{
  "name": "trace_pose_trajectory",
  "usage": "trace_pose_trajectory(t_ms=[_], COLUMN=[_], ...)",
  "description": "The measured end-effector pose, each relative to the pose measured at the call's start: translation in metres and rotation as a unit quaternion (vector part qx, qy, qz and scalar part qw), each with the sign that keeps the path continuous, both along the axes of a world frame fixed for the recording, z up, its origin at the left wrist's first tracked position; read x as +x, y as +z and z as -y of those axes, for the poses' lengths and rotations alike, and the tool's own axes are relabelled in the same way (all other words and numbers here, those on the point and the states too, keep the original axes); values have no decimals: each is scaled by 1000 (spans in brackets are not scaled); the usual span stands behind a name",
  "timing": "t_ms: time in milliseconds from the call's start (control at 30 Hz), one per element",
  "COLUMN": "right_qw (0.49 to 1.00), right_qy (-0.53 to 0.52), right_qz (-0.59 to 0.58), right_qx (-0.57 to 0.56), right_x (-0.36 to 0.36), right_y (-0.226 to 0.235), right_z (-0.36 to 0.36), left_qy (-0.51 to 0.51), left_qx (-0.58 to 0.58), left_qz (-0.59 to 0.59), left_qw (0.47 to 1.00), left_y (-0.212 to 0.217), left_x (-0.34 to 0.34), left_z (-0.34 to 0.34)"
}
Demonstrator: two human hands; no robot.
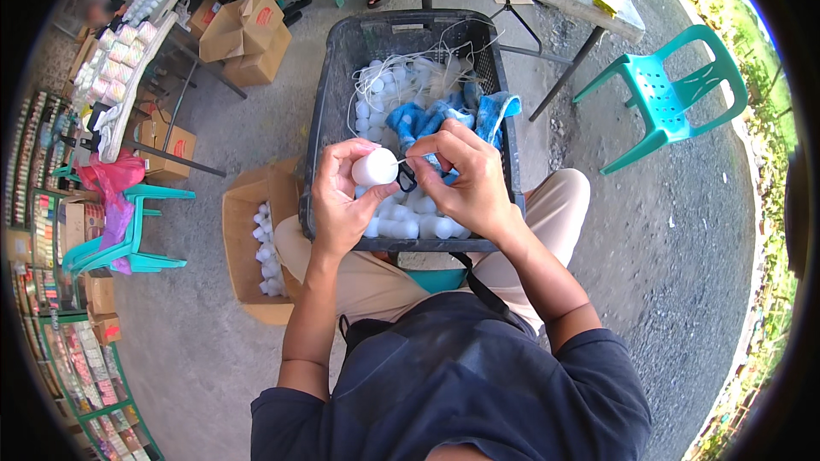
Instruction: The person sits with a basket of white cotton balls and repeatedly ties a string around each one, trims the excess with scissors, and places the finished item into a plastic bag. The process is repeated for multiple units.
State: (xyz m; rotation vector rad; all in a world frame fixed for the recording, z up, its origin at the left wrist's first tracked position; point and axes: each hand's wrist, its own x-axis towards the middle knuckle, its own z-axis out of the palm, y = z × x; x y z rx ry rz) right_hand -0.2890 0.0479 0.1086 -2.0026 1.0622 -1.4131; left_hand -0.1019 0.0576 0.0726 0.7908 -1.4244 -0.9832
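Note:
My left hand (336,196) grips a short white candle (372,168) between thumb and fingers, its round end turned to the right. From that end a thin pale wick (401,160) sticks out, and my right hand (474,177) pinches it between thumb and forefinger. Both hands are above a black plastic crate (318,111) in front of my lap. Inside it lie several white candles (398,228), a tangle of long pale wicks (440,77) and a blue tie-dyed cloth (414,122). A small dark loop near my right fingers is too partly hidden to name.
A cardboard box (243,286) of white pieces stands left of my knee. Teal chairs (683,94) are at right and left. Tables stand at the far side (547,2) and far left (120,124). Another person sits at the far left, near open cartons (248,30).

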Motion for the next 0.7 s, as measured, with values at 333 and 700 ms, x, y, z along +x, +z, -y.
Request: trace_pose_trajectory(t_ms=[333, 700], right_qw=[999, 997], right_qy=[10, 21], right_qz=[-31, -69], right_qx=[-13, -38], right_x=[-2, -5], right_y=[-6, -9], right_z=[3, 1], left_qy=[5, 29], left_qx=[-4, -23], left_qz=[26, 65], left_qw=[1000, 997], left_y=[-3, -3], left_x=[1, 2], left_z=[-5, -8])
